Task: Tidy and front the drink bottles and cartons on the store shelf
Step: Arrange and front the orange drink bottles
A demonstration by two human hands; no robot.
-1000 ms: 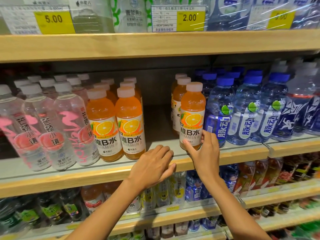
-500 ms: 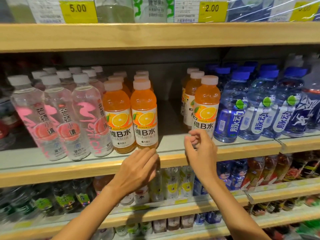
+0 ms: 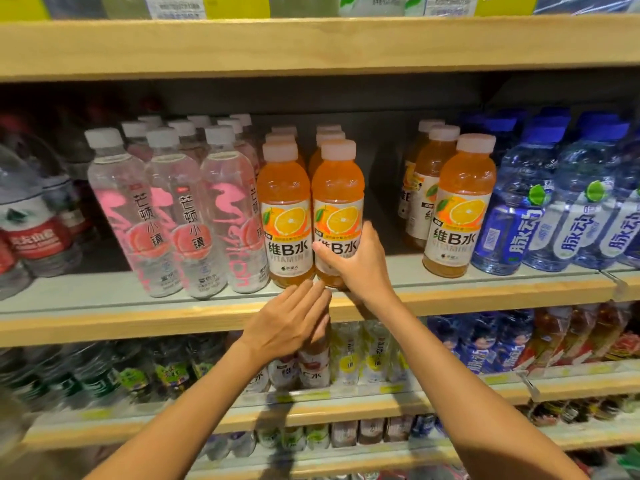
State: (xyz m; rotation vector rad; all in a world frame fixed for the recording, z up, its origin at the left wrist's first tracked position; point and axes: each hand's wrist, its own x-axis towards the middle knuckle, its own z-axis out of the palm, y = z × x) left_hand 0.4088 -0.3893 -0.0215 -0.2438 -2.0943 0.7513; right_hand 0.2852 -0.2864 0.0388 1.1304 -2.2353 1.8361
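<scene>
Orange vitamin drink bottles stand in three rows on the middle shelf (image 3: 485,296). My right hand (image 3: 356,261) grips the lower label of the front bottle of the middle row (image 3: 337,199), thumb on its left side and fingers round its right. Just left of it stands another front orange bottle (image 3: 284,216). My left hand (image 3: 294,320) hovers flat with straight fingers at the shelf edge, fingertips just below these two bottles' bases. A third orange row, fronted by a bottle (image 3: 459,209), stands apart to the right across a gap.
Clear pink-labelled bottles (image 3: 180,220) fill the space left of the orange ones, red-labelled water bottles (image 3: 31,233) farther left. Blue-capped bottles (image 3: 561,209) crowd the right. Shelves below hold several mixed bottles (image 3: 349,355). A wooden shelf board (image 3: 311,46) runs overhead.
My right hand left the right-hand orange bottle, crossed the gap leftward and took hold of the middle row's front bottle. My left hand stayed at the shelf edge. The view shifted left.
</scene>
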